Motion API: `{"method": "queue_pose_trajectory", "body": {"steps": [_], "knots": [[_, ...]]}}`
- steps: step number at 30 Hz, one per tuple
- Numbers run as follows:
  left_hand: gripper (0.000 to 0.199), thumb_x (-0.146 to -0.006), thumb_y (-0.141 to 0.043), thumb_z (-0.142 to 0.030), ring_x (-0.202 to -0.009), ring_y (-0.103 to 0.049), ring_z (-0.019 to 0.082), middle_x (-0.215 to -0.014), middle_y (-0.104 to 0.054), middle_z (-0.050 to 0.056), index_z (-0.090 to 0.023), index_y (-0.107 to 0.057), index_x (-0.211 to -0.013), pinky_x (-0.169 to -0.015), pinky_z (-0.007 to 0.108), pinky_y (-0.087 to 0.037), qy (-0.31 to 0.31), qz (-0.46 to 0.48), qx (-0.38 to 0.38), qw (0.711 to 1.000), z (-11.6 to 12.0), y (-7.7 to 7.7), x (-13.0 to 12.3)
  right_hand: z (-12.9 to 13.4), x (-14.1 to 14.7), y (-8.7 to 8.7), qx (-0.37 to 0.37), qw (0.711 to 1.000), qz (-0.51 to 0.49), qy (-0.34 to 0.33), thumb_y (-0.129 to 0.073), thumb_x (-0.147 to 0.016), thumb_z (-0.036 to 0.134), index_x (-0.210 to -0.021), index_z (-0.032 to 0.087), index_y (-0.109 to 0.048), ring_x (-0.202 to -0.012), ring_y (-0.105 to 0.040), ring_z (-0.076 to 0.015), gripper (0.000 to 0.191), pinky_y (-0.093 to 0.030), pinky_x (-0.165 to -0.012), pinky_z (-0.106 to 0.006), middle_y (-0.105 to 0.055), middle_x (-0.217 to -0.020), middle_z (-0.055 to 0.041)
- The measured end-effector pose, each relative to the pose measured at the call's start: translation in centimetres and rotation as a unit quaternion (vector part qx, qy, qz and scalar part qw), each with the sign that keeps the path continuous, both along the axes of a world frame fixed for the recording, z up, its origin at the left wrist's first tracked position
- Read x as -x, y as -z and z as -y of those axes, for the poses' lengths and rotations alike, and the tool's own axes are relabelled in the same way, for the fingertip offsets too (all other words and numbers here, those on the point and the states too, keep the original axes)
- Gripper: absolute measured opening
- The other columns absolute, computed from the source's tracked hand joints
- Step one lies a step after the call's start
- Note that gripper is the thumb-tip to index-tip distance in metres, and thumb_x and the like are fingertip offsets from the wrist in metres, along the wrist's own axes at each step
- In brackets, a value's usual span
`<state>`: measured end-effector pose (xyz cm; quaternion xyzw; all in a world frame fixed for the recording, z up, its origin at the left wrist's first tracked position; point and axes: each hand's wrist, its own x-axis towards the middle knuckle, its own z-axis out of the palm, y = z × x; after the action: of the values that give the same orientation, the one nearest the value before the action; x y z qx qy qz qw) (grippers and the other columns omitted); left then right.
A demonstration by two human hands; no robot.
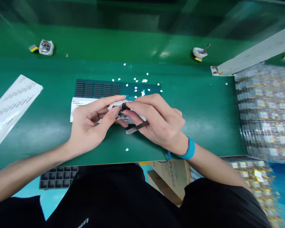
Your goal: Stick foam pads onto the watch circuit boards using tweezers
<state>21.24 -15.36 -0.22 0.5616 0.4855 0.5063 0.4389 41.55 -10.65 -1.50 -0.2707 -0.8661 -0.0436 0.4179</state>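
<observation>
Below the near edge of the worktop (142,163) lay the person's black clothing (109,196), with a cardboard box (168,180) and a black grid tray (58,177) showing past it. Just above that edge, both hands were closed together near the middle of the worktop. The left hand (90,126) gripped a small white-wrapped piece with a dark component on it (121,110) between thumb and curled fingers. The right hand (159,123), with a blue wristband (188,149) on its wrist, pressed its fingers over the same piece and gripped a flat metal spatula (136,128), whose tip stuck out below the piece.

Under the hands lay a white printed label sheet (83,106), overlapping the near edge of a dark teal slotted mat (97,88), which had white flecks (135,84) scattered on and beyond it. Toward the left edge lay a long printed white sheet (14,104), running off that side. Along the right edge rose a mass of small bagged packs (263,107). Past the far edge, on a green ledge, sat two small white wrapped pieces (46,47) (199,53), and a white rail (254,53) crossed the far right corner.
</observation>
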Motion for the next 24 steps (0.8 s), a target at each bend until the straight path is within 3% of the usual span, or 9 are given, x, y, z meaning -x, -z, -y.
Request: {"method": "queue_pose_trajectory", "body": {"steps": [4,8,19,24], "knots": [[0.022,-0.1,-0.076,-0.022,-0.072,-0.083,0.018,-0.095,-0.086,0.002,-0.024,-0.085,-0.12,-0.067,0.024,-0.07,-0.017,-0.033,-0.03,0.999,0.1,0.1,-0.3,0.2,0.1,0.4,0.02,1.0,0.005,0.0,-0.069,-0.102,0.008,-0.114,0.024,-0.071,-0.082,-0.076,-0.0145,0.02,-0.058,-0.059,-0.026,-0.081,-0.101,-0.0019],[0.022,-0.101,-0.074,-0.022,-0.07,-0.082,0.018,-0.092,-0.086,0.001,-0.024,-0.085,-0.12,-0.067,0.025,-0.07,-0.017,-0.046,-0.021,0.999,0.3,-0.1,-0.2,0.4,-0.2,0.7,-0.003,1.0,0.003,0.0,-0.07,-0.103,0.01,-0.116,0.024,-0.074,-0.081,-0.078,-0.0149,0.019,-0.062,-0.062,-0.026,-0.082,-0.102,-0.0011],[0.016,-0.103,-0.074,-0.021,-0.065,-0.081,0.017,-0.089,-0.085,-0.001,-0.026,-0.086,-0.112,-0.061,0.023,-0.069,-0.012,-0.027,-0.032,0.999,0.2,-0.3,-0.1,-0.1,-0.8,-0.5,-0.015,0.997,0.053,-0.053,-0.066,-0.103,0.006,-0.106,0.019,-0.078,-0.085,-0.081,-0.0157,0.018,-0.062,-0.062,-0.023,-0.085,-0.103,-0.0025],[0.012,-0.103,-0.074,-0.021,-0.062,-0.081,0.017,-0.089,-0.085,0.0,-0.025,-0.084,-0.108,-0.057,0.024,-0.068,-0.011,-0.044,-0.021,0.999,0.0,-0.1,-0.1,-0.2,-0.5,-0.3,0.073,0.995,0.048,-0.057,-0.058,-0.106,0.008,-0.102,0.023,-0.075,-0.077,-0.075,-0.0122,0.023,-0.057,-0.06,-0.023,-0.081,-0.098,0.0018]]}}
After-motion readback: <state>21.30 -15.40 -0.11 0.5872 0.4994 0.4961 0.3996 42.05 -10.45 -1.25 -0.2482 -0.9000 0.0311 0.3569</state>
